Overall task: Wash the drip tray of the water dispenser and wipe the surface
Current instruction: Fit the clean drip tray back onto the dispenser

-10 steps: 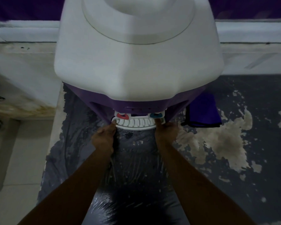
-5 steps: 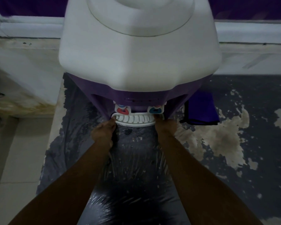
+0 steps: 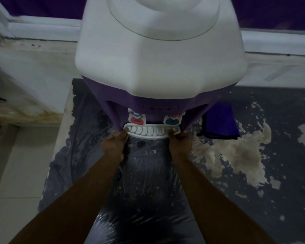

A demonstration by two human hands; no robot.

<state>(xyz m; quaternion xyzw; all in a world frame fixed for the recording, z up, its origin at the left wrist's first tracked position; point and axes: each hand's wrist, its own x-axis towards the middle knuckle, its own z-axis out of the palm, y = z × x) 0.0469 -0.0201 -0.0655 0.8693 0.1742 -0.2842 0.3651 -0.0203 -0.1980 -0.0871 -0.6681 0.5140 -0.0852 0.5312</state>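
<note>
We grip the white drip tray (image 3: pixel 151 132) at mid-frame, low on the front of the water dispenser (image 3: pixel 158 59). Our left hand (image 3: pixel 114 147) pinches its left end, our right hand (image 3: pixel 180 143) its right end. Its long axis runs left to right, so we judge the pull comes straight down-frame, towards us.

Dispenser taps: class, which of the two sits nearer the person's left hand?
The red tap, above the left end of the drip tray, by the left hand. The blue tap sits above the other end, by the right hand.
</note>
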